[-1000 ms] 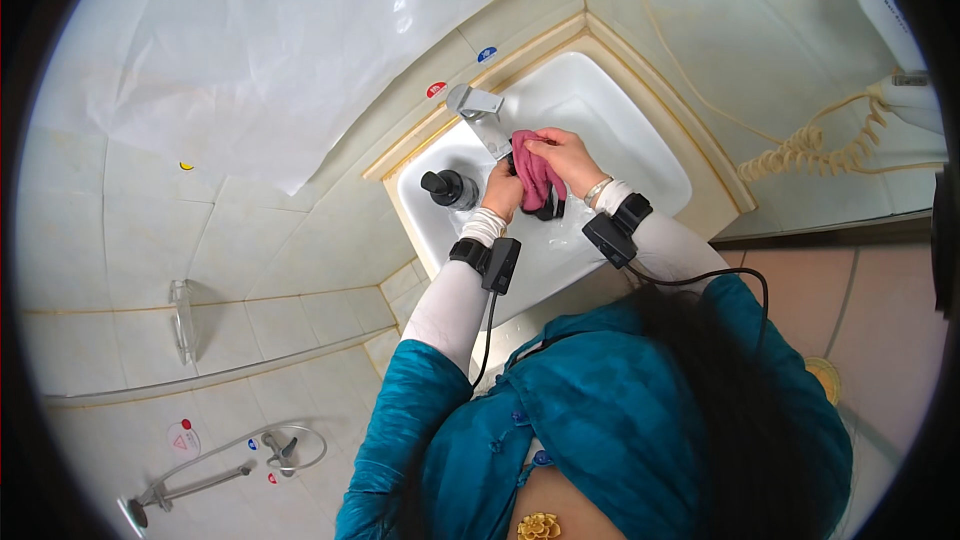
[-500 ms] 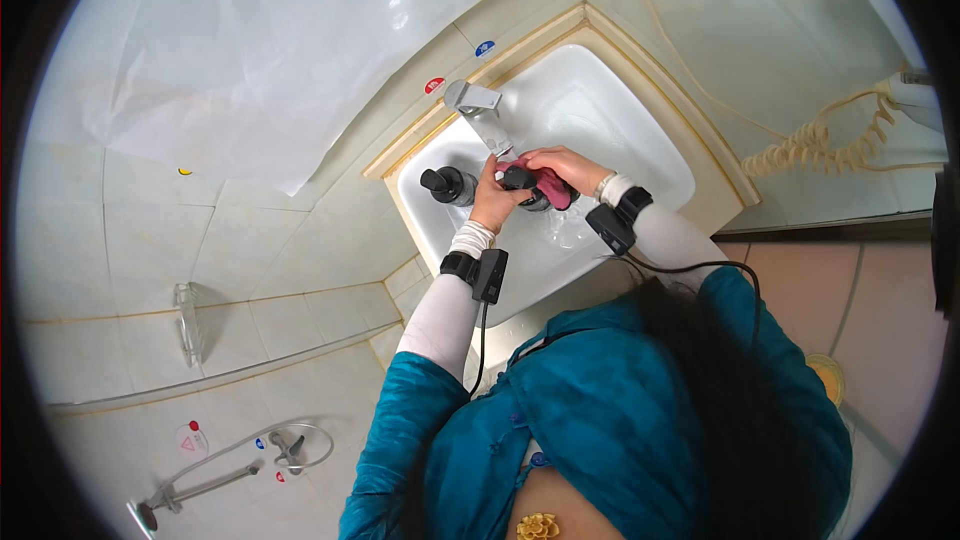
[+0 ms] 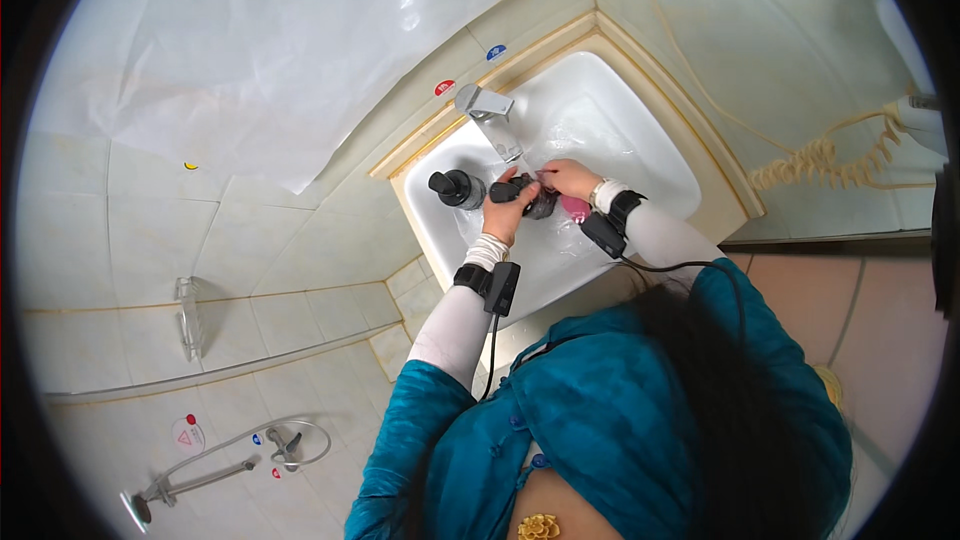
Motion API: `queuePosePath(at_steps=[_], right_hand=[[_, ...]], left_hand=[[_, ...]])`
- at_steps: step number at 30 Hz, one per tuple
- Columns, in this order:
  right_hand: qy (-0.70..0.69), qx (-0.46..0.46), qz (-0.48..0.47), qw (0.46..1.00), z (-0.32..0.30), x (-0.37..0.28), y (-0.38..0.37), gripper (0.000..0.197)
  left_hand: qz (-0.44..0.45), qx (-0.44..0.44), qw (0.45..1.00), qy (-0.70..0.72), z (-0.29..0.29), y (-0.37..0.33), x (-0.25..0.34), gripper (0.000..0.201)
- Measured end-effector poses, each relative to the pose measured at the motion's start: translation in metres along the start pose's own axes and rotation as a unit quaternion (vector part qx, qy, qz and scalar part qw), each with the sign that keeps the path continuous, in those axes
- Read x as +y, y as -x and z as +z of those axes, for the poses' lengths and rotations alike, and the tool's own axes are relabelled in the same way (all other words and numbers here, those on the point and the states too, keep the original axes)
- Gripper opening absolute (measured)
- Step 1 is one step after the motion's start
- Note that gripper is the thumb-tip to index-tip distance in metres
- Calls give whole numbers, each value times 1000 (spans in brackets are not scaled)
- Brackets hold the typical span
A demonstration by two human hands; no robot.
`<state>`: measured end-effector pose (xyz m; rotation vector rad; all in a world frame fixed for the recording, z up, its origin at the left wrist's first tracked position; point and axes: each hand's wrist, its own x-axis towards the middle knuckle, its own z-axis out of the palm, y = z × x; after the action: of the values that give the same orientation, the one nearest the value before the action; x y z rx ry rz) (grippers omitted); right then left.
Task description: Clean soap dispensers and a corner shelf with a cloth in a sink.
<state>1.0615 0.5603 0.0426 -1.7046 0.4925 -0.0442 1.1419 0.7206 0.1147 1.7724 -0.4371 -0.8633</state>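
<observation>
Under the faucet [image 3: 495, 130] in the white sink [image 3: 660, 155], my left hand [image 3: 503, 217] is closed around a dark bottle with a black top [image 3: 513, 189]. The bottle lies tilted, its top toward the left. My right hand [image 3: 572, 180] is at the other end of the bottle, fingers bent, with a pink cloth [image 3: 575, 208] bunched beneath it. Fingers and cloth partly hide that end of the bottle. A second dark bottle with a black pump top [image 3: 460, 188] stands in the sink, just left of my left hand.
Water wets the basin. A tan ledge [image 3: 735, 190] frames the sink against tiled walls. A coiled cream cord [image 3: 815, 162] hangs at the right. White sheeting [image 3: 250, 60] covers the upper left wall; a shower head [image 3: 137, 510] is at lower left.
My right hand and the pink cloth have slid toward the bottle's right end, baring more of its black top. The bottle is still in my left hand. The whole view has shifted slightly.
</observation>
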Motion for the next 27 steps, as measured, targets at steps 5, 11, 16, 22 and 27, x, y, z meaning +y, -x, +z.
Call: queuePosePath(at_steps=[5,11,16,22,27], right_hand=[[-275,138,75,949,22,-8,36,28],[-10,243,-139,960,36,-15,41,33],[-438,62,114,890,-5,-21,39,30],[-537,29,111,836,1,-28,49,36],[-393,105,163,899,8,-5,42,33]], left_hand=[[-112,123,981,95,7,4,2,43],[-118,108,952,263,16,4,5,23],[-115,41,911,395,2,21,9,35],[-91,38,914,394,10,24,14,42],[-14,10,955,297,2,40,20,56]])
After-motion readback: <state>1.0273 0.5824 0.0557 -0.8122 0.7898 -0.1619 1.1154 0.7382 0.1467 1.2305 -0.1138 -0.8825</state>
